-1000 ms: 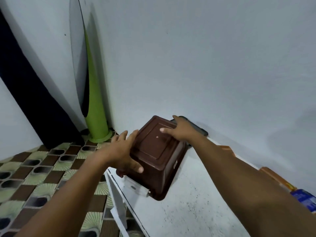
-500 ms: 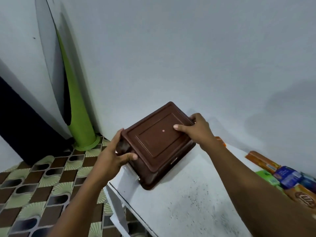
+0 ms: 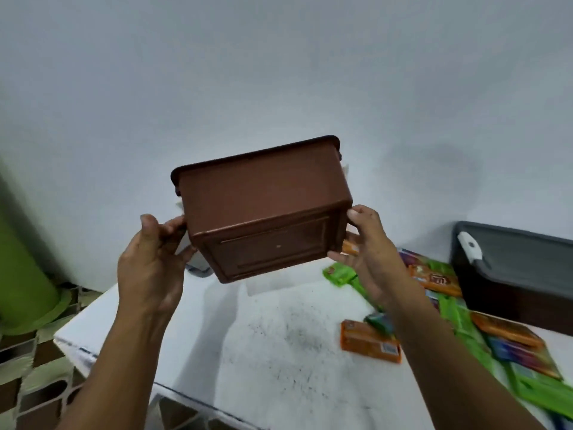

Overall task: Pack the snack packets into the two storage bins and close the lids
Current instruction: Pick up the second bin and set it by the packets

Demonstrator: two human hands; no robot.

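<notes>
A person's 2 bare forearms reach up and forward from the lower edge of the view, held apart. The left hand (image 3: 152, 265) and right hand (image 3: 372, 252) hold a brown rectangular plastic bin (image 3: 263, 200) between them in the air, 1 at each end. The left fingers (image 3: 173, 228) curl against its left wall, thumb upright. The right thumb presses its right edge while the right fingers (image 3: 338, 257) curl beneath the base.
</notes>
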